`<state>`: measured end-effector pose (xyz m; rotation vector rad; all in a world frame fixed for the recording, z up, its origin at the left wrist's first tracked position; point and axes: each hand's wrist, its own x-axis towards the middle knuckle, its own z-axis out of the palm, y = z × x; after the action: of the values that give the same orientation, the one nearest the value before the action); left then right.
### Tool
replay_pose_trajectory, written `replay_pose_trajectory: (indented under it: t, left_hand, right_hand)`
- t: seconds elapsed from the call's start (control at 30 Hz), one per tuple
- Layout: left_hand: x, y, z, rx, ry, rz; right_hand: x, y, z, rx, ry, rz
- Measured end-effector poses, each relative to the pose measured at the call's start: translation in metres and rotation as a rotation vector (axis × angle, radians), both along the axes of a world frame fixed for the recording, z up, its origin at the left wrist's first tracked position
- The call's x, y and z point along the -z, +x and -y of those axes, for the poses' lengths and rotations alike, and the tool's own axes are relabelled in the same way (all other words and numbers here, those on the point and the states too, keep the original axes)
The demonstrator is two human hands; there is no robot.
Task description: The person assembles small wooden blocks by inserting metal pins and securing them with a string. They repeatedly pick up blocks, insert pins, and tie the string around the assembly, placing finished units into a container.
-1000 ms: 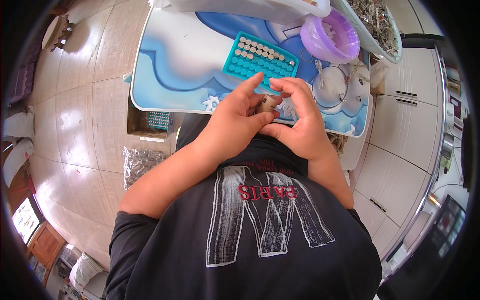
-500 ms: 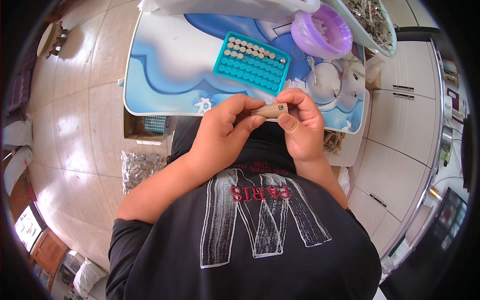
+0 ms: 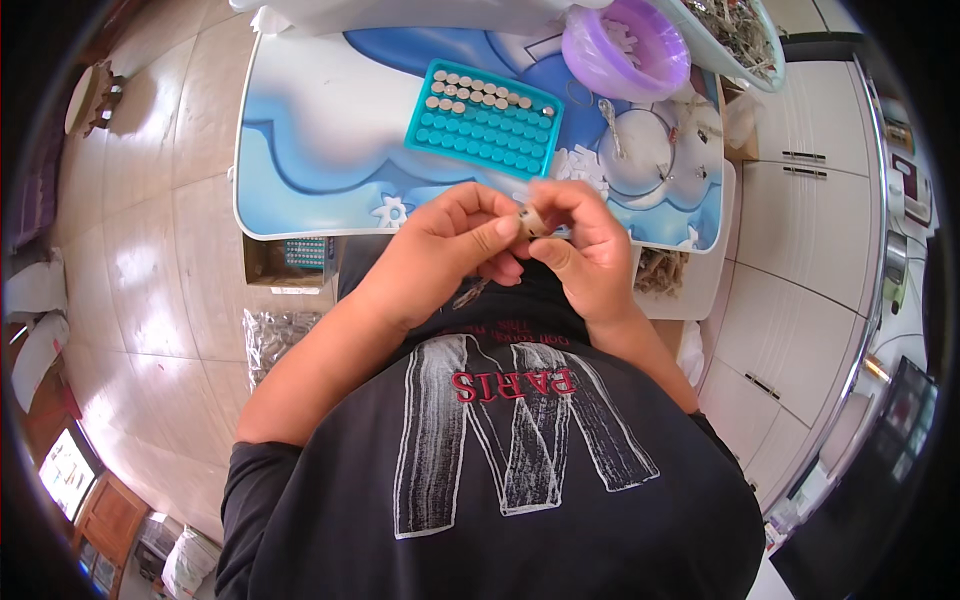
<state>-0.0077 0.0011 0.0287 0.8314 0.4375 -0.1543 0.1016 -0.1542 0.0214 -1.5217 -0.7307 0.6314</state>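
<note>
Above my lap, at the table's near edge, my left hand (image 3: 455,240) and my right hand (image 3: 582,245) meet around a small tan cylinder (image 3: 530,222). The left thumb and fingers pinch one end of it, and the right thumb and forefinger close on the other. Much of the cylinder is hidden by fingers; a dark mark shows on its side. A greyish, shiny strip (image 3: 468,292) hangs below my left hand; what holds it is unclear. Beyond the hands lies a teal tray (image 3: 415,140) of round wells, its far rows filled with cream-coloured round pieces.
A purple bowl (image 3: 675,75) with a clear plastic liner holds white pieces. Several white pieces (image 3: 583,170) lie on the blue and white table (image 3: 300,110). A pale basin (image 3: 772,62) of scrap strips stands far right; an open box (image 3: 265,262) sits below the table's left.
The tan cylinder has been turned and is now more covered by fingers. My left fingers have moved right over it. The greyish strip now shows below. The view has shifted slightly.
</note>
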Motion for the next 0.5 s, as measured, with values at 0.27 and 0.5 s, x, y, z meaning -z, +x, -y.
replay_pose_trajectory:
  t: [0.27,0.5]
  left_hand:
    - [0.001,0.004,-0.007,-0.170,-0.116,-0.040]
    - [0.006,0.006,-0.006,-0.197,-0.144,-0.040]
  right_hand:
    - [0.013,0.014,0.032,0.105,-0.312,1.056]
    - [0.023,0.024,0.032,0.170,-0.268,0.925]
